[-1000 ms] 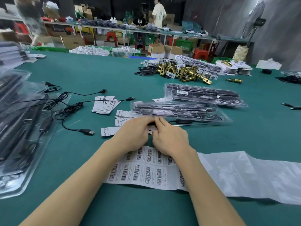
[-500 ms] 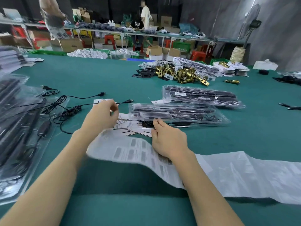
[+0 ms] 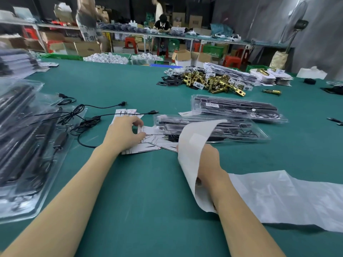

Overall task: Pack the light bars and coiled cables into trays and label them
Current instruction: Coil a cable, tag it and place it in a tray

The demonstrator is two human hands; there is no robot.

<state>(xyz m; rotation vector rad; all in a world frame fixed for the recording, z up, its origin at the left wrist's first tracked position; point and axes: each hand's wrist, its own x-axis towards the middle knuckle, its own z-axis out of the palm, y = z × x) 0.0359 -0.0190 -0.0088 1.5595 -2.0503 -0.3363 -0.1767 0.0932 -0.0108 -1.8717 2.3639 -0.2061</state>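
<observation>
My left hand (image 3: 124, 134) pinches a small white label between thumb and fingers, just above loose paper cards (image 3: 146, 145) on the green table. My right hand (image 3: 207, 160) lies mostly under the white label backing sheet (image 3: 193, 145), which curls up and over it; its fingers are hidden. Just beyond lies a clear tray (image 3: 241, 129) packed with black light bars and a cable. A second packed tray (image 3: 235, 107) with a label on it lies behind that one. Loose black cables (image 3: 83, 119) sprawl to the left.
A stack of clear trays (image 3: 24, 145) with black parts fills the left edge. Brass lock parts (image 3: 213, 82) and white packets pile up at the far middle. The backing sheet trails off to the right (image 3: 287, 197). People work at a far bench.
My left hand peeled a label off the sheet and moved left and away with it. The sheet's free end flipped up and over my right hand, hiding the barcodes.
</observation>
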